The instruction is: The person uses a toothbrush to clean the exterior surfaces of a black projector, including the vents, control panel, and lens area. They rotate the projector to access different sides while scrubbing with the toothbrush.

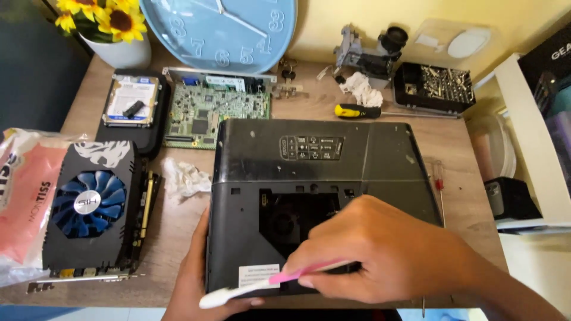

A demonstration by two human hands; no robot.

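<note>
Brushing is the step in hand, by my reading: you have a black projector housing [321, 196] lying at the centre of the wooden table [309, 104], and both hands are on it at the lower edge of the frame.

Largest first. The housing fills the middle of the frame; its button panel sits near the upper centre, and a rectangular opening shows dark below that, partly behind your knuckles. A white label sits near the bottom left corner of the case.

Your right hand [386, 252], lower centre right, has its fingers closed in a pinch round a pink-and-white toothbrush [267, 282]. The handle runs down to the left, and the white end lies over the label and the lower left edge. Bristles: cannot tell which way they face.

Your left hand [193, 282], lower left of centre, cups the case's left side. Fingers wrap the edge, thumb under the brush end. It steadies the case; it holds nothing else.

Surroundings, descending: a graphics card with a blue fan [89, 208] at left, a green circuit board [217, 113] at upper centre, a hard drive [131, 101] at upper left, a black tray of screws [437, 86] at upper right, a yellow-handled screwdriver [357, 111] above the case, crumpled tissue [184, 178] touching its left side.

Judgement for the next move: keep the left-hand brace firm, use short light strokes, and work toward the opening's rim without pushing dust inside.
</note>
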